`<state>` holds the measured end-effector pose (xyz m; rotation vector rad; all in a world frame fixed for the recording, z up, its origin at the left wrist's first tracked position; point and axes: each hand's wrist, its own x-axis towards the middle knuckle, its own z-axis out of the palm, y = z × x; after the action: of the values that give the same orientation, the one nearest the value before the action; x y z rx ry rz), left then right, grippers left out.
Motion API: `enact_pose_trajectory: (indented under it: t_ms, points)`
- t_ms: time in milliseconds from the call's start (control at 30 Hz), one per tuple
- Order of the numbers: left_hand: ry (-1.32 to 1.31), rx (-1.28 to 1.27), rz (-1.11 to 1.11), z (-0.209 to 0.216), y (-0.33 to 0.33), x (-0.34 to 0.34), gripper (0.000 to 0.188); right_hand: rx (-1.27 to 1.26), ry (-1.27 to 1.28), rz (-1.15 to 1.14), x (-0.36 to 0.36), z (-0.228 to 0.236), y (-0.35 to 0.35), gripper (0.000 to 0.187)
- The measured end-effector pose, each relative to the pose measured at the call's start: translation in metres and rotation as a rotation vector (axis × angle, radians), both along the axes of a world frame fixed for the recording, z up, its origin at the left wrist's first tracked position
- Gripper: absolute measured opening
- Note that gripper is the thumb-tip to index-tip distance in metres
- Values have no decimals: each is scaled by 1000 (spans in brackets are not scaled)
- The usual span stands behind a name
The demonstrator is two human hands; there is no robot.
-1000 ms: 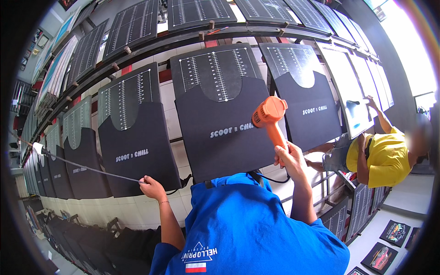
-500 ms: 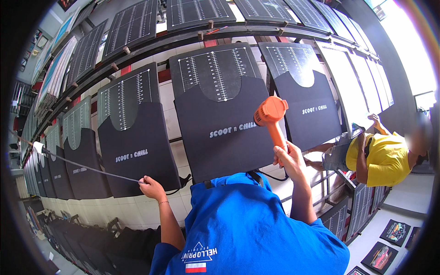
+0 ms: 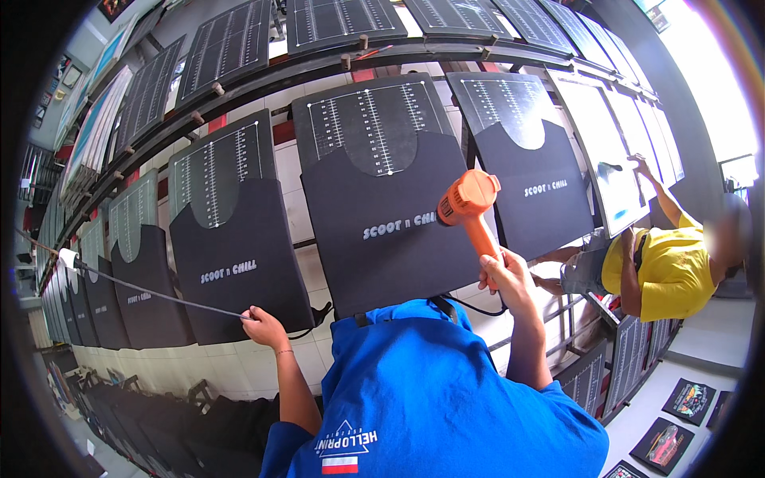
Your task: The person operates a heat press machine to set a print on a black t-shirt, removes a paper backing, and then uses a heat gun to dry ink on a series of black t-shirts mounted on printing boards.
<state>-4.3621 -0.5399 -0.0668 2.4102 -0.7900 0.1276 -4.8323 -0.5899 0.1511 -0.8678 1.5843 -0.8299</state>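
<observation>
The right hand (image 3: 510,280) closes round the handle (image 3: 483,243) of an orange plastic pistol-shaped heat gun (image 3: 473,193), near and right of centre, above a flat black fabric piece (image 3: 374,275) with pale lettering (image 3: 394,228) on a black board (image 3: 351,107) with white ruled marks. The left hand (image 3: 266,330), to the left, pinches a thin grey cable (image 3: 183,300). Good handling likely calls for a steady, even nozzle (image 3: 444,211) height over the lettering, with the cable held clear of the fabric

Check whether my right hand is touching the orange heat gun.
Touching. The head view shows the right hand closed around the handle of the orange heat gun, with no gap between them.
</observation>
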Motion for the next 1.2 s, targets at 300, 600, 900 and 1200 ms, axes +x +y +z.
enact_pose_trajectory:
  t_ms: [300, 600, 900, 1200]
  points:
    - [-1, -1, -12, -2, 0, 1, 26, 22, -69, -33, -2, 7, 3, 26]
    - [0, -12, -7, 0, 0, 0, 27, -9, -67, -28, 4, 1, 6, 26]
    - [9, 0, 0, -1, 1, 1, 27, -56, -32, -35, 17, -3, 2, 27]
    - [18, 5, 1, -4, 2, 3, 27, -61, 36, -30, 21, -3, 3, 26]
